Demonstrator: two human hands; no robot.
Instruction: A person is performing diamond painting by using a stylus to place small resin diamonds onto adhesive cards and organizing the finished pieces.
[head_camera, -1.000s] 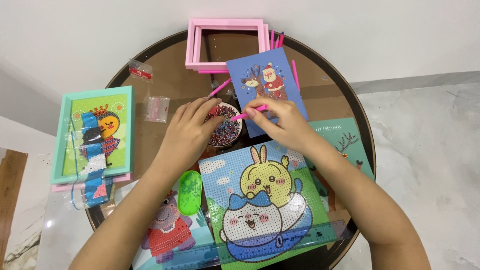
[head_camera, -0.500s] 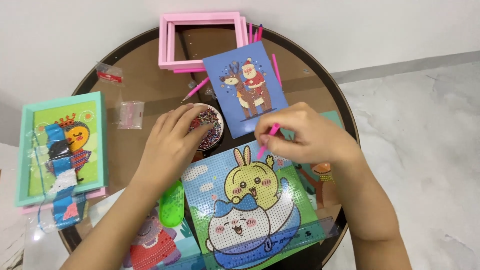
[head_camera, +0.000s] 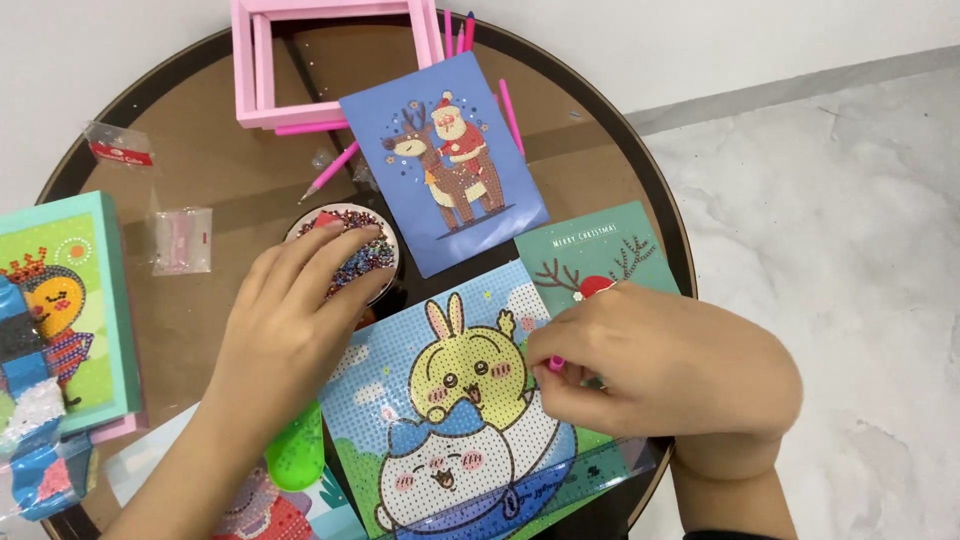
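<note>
My right hand grips a pink pen and holds it down over a diamond-painting canvas showing a yellow rabbit and a white cat. Only the pen's top end shows; its tip is hidden under my fingers. My left hand lies flat with its fingertips on a round dish of mixed coloured beads. A green oval tray lies just below that hand, at the canvas's left edge.
On the round brown table lie a blue reindeer picture, a green card, pink frames, loose pink pens, small plastic bags, a teal-framed picture and a clear ruler. Marble floor is at the right.
My right hand carried the pink pen from the bead dish down to the rabbit canvas. The left hand stayed on the dish. The view shifted, so the table contents slid left and up.
</note>
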